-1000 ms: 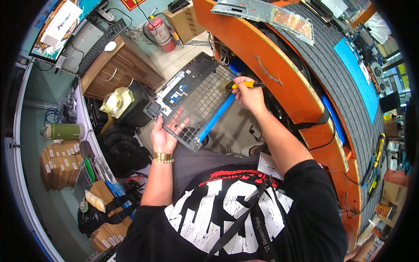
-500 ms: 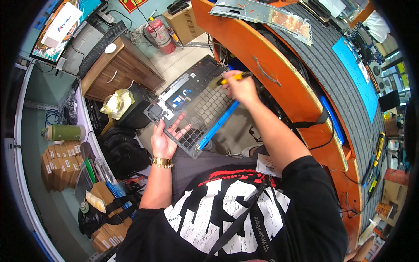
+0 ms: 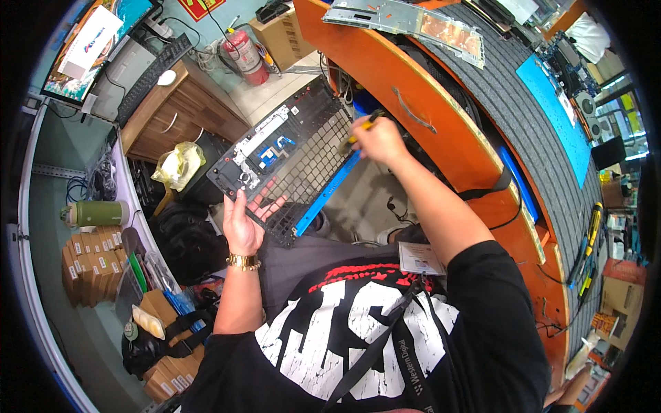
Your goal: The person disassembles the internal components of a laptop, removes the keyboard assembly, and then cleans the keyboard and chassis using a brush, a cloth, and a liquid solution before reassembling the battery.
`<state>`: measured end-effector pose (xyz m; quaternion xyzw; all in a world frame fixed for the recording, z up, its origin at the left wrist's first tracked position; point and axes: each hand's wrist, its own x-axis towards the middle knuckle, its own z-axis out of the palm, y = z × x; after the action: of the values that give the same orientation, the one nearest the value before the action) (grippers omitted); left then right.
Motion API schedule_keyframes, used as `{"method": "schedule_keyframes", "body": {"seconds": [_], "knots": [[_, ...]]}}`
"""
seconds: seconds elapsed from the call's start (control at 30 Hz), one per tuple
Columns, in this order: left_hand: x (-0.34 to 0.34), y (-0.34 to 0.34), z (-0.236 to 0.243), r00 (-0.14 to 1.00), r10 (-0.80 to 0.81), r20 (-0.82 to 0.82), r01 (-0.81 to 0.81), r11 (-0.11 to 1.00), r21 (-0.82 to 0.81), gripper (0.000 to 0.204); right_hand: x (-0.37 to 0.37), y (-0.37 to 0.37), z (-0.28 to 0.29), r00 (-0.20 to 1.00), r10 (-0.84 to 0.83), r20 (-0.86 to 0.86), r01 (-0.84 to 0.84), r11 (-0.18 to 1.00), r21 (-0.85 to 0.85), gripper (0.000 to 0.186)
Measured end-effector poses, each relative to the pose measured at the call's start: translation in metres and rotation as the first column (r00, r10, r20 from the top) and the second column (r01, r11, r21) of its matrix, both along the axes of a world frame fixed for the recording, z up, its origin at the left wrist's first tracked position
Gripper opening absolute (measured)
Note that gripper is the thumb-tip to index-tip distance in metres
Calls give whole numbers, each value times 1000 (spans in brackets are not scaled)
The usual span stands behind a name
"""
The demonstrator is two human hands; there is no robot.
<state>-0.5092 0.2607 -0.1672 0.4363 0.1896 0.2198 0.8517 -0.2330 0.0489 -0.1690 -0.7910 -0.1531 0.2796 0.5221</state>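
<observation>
A black laptop top cover (image 3: 311, 110), with a grid of keyboard openings, is held up at a slant over my lap. My left hand (image 3: 242, 226) grips its near left corner, thumb on the edge, with fingers spread beneath and partly showing through the openings. A blue strip (image 3: 327, 195) runs along the cover's right edge. Closed around a yellow-and-black handled brush (image 3: 374, 118), my right hand (image 3: 380, 142) is at the cover's right edge. The brush's tip is close to the key openings; whether it touches them is hard to make out.
An orange desk (image 3: 385, 89) with a grey ribbed top stands on the right, bearing a metal panel (image 3: 406, 26) and a blue mat (image 3: 558, 117). A wooden cabinet (image 3: 175, 110) is far left. Cardboard boxes (image 3: 93, 265) and a green bottle (image 3: 96, 212) fill the left shelf.
The laptop cover and my left hand have shifted left and slightly nearer. My right hand has turned the brush more steeply and moved its tip nearer along the cover's right side.
</observation>
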Motion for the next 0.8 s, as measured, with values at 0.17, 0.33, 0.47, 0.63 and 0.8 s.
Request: {"method": "schedule_keyframes", "body": {"seconds": [0.17, 0.33, 0.47, 0.63, 0.8], "knots": [[-3, 9, 3, 1000, 1, 11, -1, 1000, 4, 47, -11, -8, -12, 931, 304, -203, -272, 947, 170, 25], [-6, 12, 5, 1000, 11, 25, -11, 1000, 0, 48, -9, -20, -26, 991, -129, 17, 129, 991, -19, 25], [-9, 15, 4, 999, -3, 40, 7, 996, -90, 44, -2, -29, -36, 981, 170, -98, -154, 977, 149, 25], [-14, 24, 0, 999, 6, 51, 6, 972, -233, 45, 0, -29, -44, 967, -117, -226, 182, 940, 290, 22], [-18, 23, -11, 999, -31, 27, 37, 960, -277, 49, 1, -18, -49, 963, -202, -179, 259, 877, 404, 26]]}}
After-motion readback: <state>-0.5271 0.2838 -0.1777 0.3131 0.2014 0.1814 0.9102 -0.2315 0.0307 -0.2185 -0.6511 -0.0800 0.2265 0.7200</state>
